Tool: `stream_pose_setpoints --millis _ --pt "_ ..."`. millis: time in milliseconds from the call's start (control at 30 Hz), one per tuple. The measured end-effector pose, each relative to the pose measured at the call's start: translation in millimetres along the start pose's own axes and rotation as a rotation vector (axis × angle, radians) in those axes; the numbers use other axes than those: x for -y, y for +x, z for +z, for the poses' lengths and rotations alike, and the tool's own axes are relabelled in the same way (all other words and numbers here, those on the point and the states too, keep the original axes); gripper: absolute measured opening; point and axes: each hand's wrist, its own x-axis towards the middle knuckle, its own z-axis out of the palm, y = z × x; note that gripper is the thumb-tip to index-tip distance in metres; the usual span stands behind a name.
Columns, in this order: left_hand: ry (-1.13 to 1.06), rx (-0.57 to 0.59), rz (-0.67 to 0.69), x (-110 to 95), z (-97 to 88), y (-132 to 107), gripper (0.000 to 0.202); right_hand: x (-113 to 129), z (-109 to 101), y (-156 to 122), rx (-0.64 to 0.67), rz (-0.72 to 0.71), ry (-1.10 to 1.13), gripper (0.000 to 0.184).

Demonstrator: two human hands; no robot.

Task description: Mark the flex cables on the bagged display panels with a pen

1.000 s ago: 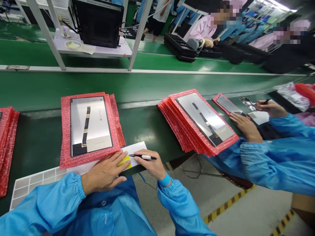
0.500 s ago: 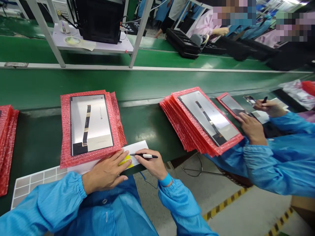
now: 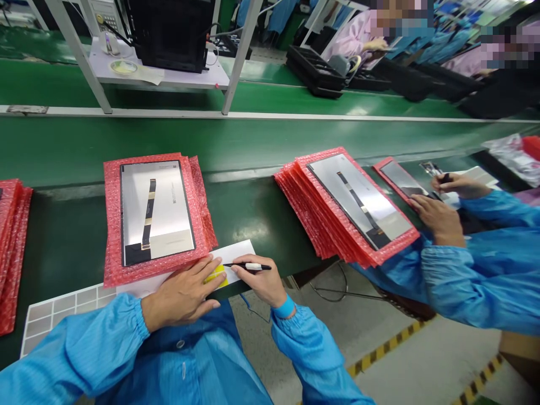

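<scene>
On the conveyor [image 3: 63,147], pen [image 3: 248,266] in right fingers [image 3: 244,274], left hand [image 3: 181,295] on card [image 3: 236,254]

Cut off: a stack of red bubble wrap [image 3: 12,247] at the left edge, and a cardboard box [image 3: 521,354] in the lower right corner.
Hidden: part of the yellow patch [image 3: 216,275], under the left hand [image 3: 179,295]; the back of the pen [image 3: 253,266], inside the right hand [image 3: 261,281].
Blurred: the heads of two people [image 3: 400,17] across the line (pixelated).
Too small: the printing on the silver panel [image 3: 172,194].
</scene>
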Motion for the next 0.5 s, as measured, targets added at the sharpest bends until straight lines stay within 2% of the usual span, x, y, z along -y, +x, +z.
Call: stream_pose_setpoints --millis 367,500 --pt "0.017 0.013 0.016 1 -2.4 1 0.058 7 -5 -1 -0.037 0.094 0.101 0.014" --pt "0.023 -0.025 0.016 2 0.4 2 0.057 17 -10 0 -0.059 0.134 0.160 0.018"
